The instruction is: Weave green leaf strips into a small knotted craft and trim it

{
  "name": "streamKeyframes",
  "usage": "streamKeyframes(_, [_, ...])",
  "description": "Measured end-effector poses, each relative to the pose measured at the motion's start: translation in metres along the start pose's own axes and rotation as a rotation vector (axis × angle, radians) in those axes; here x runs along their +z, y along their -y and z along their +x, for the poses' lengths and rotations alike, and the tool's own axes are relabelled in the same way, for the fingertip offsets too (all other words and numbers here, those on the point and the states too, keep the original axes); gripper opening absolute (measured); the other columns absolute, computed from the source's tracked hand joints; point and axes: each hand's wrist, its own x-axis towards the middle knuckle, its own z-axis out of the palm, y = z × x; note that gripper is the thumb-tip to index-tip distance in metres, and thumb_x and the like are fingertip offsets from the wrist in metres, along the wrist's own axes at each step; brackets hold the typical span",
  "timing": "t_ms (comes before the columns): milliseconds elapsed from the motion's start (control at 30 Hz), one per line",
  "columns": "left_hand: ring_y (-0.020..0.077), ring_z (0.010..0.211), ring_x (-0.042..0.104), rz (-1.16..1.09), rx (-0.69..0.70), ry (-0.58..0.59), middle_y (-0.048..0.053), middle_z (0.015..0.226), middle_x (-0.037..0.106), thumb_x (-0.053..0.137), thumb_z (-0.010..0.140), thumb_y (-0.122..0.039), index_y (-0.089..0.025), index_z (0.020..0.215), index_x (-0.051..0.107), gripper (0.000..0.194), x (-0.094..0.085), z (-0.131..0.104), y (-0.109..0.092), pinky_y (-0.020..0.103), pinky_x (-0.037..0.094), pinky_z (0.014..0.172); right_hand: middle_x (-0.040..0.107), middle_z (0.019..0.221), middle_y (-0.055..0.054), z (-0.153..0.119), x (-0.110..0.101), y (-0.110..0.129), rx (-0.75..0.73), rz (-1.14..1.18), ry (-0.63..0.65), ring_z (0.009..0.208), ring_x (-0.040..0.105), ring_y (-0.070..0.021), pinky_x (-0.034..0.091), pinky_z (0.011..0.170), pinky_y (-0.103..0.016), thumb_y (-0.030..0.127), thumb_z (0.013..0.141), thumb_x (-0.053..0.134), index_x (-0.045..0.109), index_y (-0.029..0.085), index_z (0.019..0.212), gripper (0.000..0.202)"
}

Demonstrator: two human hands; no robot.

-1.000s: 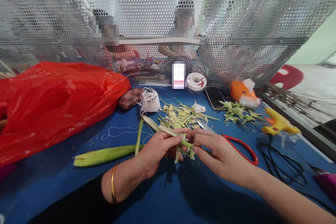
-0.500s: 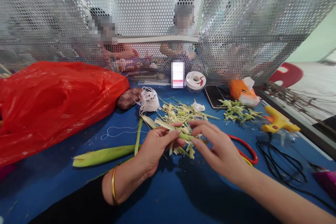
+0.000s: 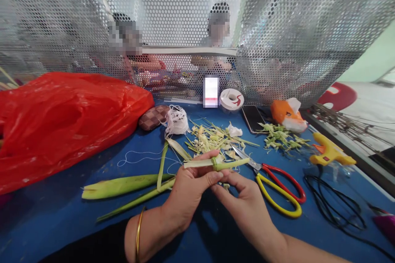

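Between the fingertips of both hands is a folded leaf strip (image 3: 232,164), green at the right with a pale flat end at the left and a knot-like fold in the middle. My left hand (image 3: 187,191) pinches it from beneath with thumb and fingers. Thumb and fingertips of my right hand (image 3: 245,201) are closed together at the fold's lower side, touching the left thumb. Scissors (image 3: 254,166) with one red and one yellow handle lie just right of my hands. Pale leaf scraps (image 3: 205,137) are heaped behind them. A long green leaf (image 3: 123,185) and a bent stalk (image 3: 135,203) lie left.
A red plastic bag (image 3: 68,119) fills the left side, near a white string bundle (image 3: 177,121). Behind stand a ribbon spool (image 3: 226,100) and a phone (image 3: 253,119). Folded leaf pieces (image 3: 282,137), a yellow glue gun (image 3: 331,153) and black cord (image 3: 335,209) lie right.
Both hands have come nearer to me with the leaf strip, and the right fingers have moved left to meet the left thumb. The scissors, mostly covered before, now show fully.
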Motion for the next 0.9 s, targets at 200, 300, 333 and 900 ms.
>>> streamKeyframes(200, [0.0163, 0.083, 0.070, 0.009, -0.028, -0.004, 0.004, 0.087, 0.078, 0.084, 0.066, -0.018, -0.019, 0.116, 0.069, 0.053, -0.001, 0.001, 0.003, 0.028, 0.049, 0.085, 0.068, 0.070, -0.003, -0.004, 0.004, -0.006, -0.001, 0.005, -0.002, 0.066, 0.061, -0.0163, 0.050, 0.062, -0.025, 0.030, 0.087, 0.058, 0.067, 0.018, 0.069, 0.023])
streamKeyframes(300, [0.0169, 0.082, 0.070, 0.030, -0.038, -0.008, 0.004, 0.085, 0.078, 0.083, 0.067, -0.019, -0.020, 0.124, 0.065, 0.059, -0.002, 0.001, 0.003, 0.028, 0.050, 0.080, 0.063, 0.070, -0.002, -0.005, 0.002, -0.009, -0.062, 0.023, 0.032, 0.066, 0.057, -0.0145, 0.047, 0.062, -0.023, 0.028, 0.091, 0.053, 0.062, 0.018, 0.067, 0.027])
streamKeyframes(333, [0.0171, 0.081, 0.070, 0.038, -0.035, -0.018, 0.004, 0.085, 0.077, 0.083, 0.067, -0.020, -0.020, 0.126, 0.064, 0.062, -0.003, 0.001, 0.002, 0.027, 0.050, 0.078, 0.061, 0.070, -0.001, -0.006, 0.001, -0.009, -0.081, 0.024, 0.052, 0.066, 0.056, -0.0141, 0.047, 0.063, -0.023, 0.027, 0.091, 0.053, 0.061, 0.018, 0.067, 0.026])
streamKeyframes(900, [0.0171, 0.072, 0.068, 0.127, -0.009, -0.067, 0.003, 0.074, 0.075, 0.079, 0.069, -0.019, -0.015, 0.128, 0.058, 0.062, -0.004, 0.003, -0.009, 0.027, 0.049, 0.071, 0.048, 0.065, 0.001, -0.011, -0.003, -0.001, -0.086, -0.007, 0.168, 0.066, 0.048, -0.0141, 0.042, 0.062, -0.024, 0.024, 0.091, 0.049, 0.046, 0.020, 0.061, 0.031])
